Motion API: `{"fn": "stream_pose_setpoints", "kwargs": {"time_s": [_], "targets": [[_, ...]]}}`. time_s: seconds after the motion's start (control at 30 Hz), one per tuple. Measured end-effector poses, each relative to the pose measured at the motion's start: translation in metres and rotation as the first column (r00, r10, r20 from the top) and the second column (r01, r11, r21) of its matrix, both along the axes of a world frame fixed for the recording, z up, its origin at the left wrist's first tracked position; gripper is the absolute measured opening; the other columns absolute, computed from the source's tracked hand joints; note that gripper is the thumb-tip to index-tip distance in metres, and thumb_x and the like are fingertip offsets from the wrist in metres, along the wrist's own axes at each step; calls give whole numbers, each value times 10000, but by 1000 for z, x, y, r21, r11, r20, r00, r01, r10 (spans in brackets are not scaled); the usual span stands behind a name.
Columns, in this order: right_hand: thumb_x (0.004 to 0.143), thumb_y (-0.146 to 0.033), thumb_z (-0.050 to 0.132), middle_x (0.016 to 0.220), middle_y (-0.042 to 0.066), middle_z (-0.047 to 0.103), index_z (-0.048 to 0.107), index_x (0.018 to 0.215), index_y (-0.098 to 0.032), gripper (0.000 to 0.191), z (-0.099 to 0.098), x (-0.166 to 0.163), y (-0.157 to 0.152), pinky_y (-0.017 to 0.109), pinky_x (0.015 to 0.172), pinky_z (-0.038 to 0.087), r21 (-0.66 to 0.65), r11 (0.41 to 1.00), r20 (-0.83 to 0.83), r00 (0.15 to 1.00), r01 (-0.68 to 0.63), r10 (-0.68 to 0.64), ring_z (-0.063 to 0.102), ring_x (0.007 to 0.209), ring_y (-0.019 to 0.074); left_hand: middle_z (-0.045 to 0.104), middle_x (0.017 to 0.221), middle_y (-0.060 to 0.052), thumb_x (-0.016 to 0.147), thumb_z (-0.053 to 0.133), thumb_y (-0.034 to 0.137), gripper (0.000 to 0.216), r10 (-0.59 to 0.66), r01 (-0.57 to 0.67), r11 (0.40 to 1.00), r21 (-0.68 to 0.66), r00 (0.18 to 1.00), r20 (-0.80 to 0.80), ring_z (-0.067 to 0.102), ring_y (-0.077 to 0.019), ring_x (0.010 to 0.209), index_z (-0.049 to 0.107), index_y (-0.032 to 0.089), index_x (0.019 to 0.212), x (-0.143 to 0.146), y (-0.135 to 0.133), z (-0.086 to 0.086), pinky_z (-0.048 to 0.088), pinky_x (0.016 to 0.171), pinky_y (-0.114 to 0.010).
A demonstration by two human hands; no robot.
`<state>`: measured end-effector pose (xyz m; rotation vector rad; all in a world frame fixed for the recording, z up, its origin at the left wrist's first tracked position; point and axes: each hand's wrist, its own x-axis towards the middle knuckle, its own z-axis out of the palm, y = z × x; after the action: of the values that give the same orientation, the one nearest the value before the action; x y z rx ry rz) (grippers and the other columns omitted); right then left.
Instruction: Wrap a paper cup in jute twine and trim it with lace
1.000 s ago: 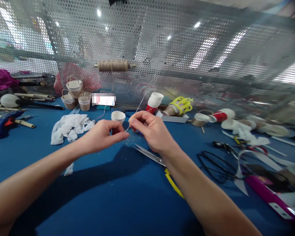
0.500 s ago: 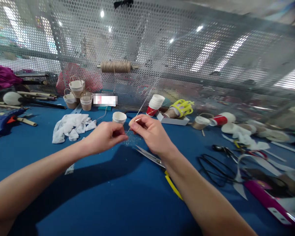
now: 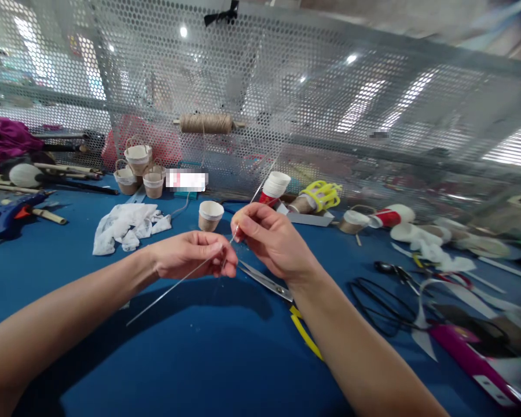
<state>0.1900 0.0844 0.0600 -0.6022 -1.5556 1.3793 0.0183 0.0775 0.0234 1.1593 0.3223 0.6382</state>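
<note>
A thin, pale wire (image 3: 165, 294) runs through both hands, with one straight end slanting down to the lower left. My left hand (image 3: 191, 255) is closed on it, the thumb pressing the wire against the fingers. Just above and to the right, my right hand (image 3: 275, 240) pinches the same wire between thumb and fingertips, where a short stretch looks twisted. Another length rises from behind the right hand toward the upper right. Scissors (image 3: 267, 282) with yellow handles lie below my right hand, partly hidden by the wrist. Behind the hands stands a small paper cup (image 3: 211, 218) wrapped in brown.
Small handled pots (image 3: 138, 159) are stacked at the back left, behind crumpled white cloth (image 3: 124, 226). A blue glue gun (image 3: 17, 214) lies far left. Twine (image 3: 206, 123) hangs on the perforated screen. White cups (image 3: 276, 184), black cable (image 3: 373, 301) and a purple power strip (image 3: 473, 353) are rightward.
My left hand has turned and shifted slightly right and down. A long wire end now shows crossing it toward the lower left. My right hand stays nearly in place, still pinching.
</note>
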Motion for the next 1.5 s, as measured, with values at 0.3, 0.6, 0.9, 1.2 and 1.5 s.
{"fn": "stream_pose_setpoints", "kwargs": {"time_s": [0.3,0.6,0.9,1.2,1.5], "targets": [[740,-233,627,634,-23,554,586,689,-165,95,-10,-2,9,267,580,376,269,918,239,903,293,-358,478,577,91,462,563,13,747,532,214,186,874,-153,317,936,430,-226,398,-118,579,497,152,574,5,-9,21,304,601,-272],[701,-291,692,625,-48,537,562,660,-189,171,-1,2,3,237,568,386,-31,999,-34,999,-8,6,479,575,74,653,814,-39,678,692,434,319,47,-44,998,52,998,-51,537,-97,697,663,154,829,-3,2,7,373,655,-228],[658,-257,695,590,-37,542,588,662,-165,141,-30,-5,10,265,582,371,-113,968,117,970,225,-212,464,567,90,560,566,-1,752,563,251,175,718,-2,550,835,510,-473,487,-127,572,571,154,606,1,-4,17,368,634,-283],[633,-361,711,637,-33,549,560,663,-180,238,-38,-1,-3,268,607,406,-224,967,20,993,120,-118,482,583,87,657,731,-21,794,565,335,207,111,28,958,286,883,-457,533,-98,631,635,145,750,-15,0,13,389,636,-234],[637,-385,722,697,-31,574,549,653,-203,251,-39,0,-8,266,606,416,-216,976,-63,997,39,-54,482,588,89,521,520,39,721,664,404,281,-13,17,975,-220,1000,18,477,-87,542,573,148,790,-1,-19,-25,340,580,-216]]}}
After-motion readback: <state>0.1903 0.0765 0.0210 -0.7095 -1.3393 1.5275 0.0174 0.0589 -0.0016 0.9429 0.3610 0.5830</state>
